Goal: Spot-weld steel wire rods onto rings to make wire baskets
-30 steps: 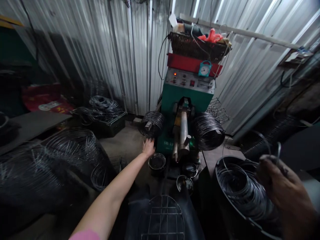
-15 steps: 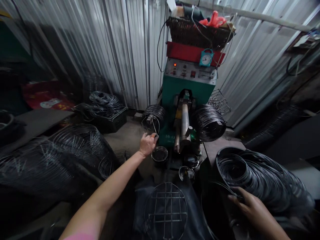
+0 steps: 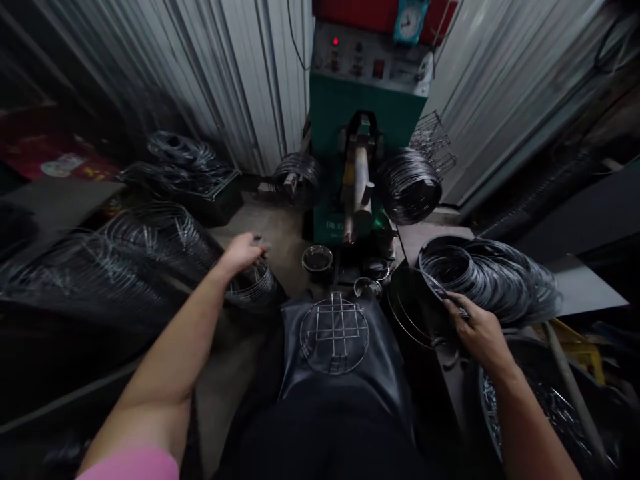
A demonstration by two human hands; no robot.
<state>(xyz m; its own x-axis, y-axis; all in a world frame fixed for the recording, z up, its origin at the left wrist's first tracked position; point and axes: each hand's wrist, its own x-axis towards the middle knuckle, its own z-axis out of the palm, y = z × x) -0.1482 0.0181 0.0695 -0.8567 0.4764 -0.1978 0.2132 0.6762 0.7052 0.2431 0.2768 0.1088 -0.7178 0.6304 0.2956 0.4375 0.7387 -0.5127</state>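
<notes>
My right hand (image 3: 477,330) is closed on a large thin wire ring (image 3: 411,325), held low on the right, with my fingers at its edge. My left hand (image 3: 245,253) is closed above a stack of small wire rings (image 3: 253,285) to the left. What it grips, if anything, is blurred and partly hidden by the fingers. On the dark apron (image 3: 383,363) over my lap lies a round wire grid (image 3: 334,331) with crossing bars inside its ring. It touches neither hand.
A green machine (image 3: 327,133) with a metal arm (image 3: 361,177) stands ahead. Wire ring bundles hang on its left (image 3: 300,172) and right (image 3: 411,190). Large rings (image 3: 500,280) lie at right, above a tub of metal rods (image 3: 560,413). Wire rings (image 3: 155,233) are heaped at left.
My left hand has moved from the ring bundle beside the machine down-left to the small ring stack. My right hand still holds the large ring. The view has tilted downward.
</notes>
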